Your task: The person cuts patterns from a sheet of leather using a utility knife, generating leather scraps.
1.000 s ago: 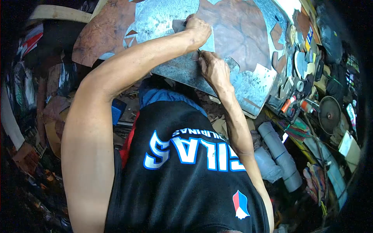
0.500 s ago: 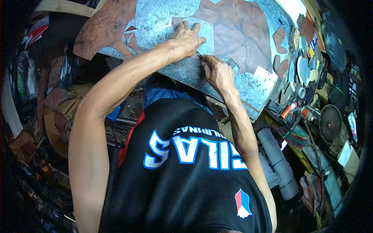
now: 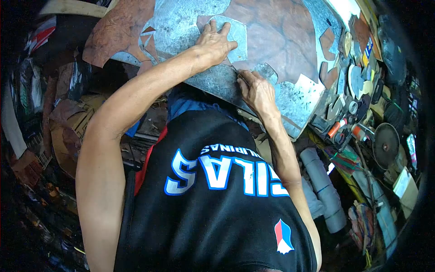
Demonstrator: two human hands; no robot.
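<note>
My left hand (image 3: 215, 46) lies with fingers spread on a pale grey flat template (image 3: 239, 40), pressing it against a brown leather sheet (image 3: 281, 38). Closed around a thin dark pointed tool (image 3: 234, 69) is my right hand (image 3: 258, 93), just below the template's lower edge. The tool's tip is near the leather's edge; whether it touches is too small to tell. Most of the tool is hidden in my fingers. Under the leather is a scuffed metal-topped work surface (image 3: 181, 27).
Another brown leather piece (image 3: 120, 34) lies at the left, with small offcuts beside it. Leather scraps (image 3: 328, 43), a round grey disc (image 3: 355, 78) and an orange-labelled container (image 3: 335, 130) crowd the right side. A grey roll (image 3: 324, 190) and a round fan-like object (image 3: 385, 146) are lower right.
My right hand has moved slightly down and right with the tool, away from the template's edge. My left hand stays on the template. The whole view has shifted a little.
</note>
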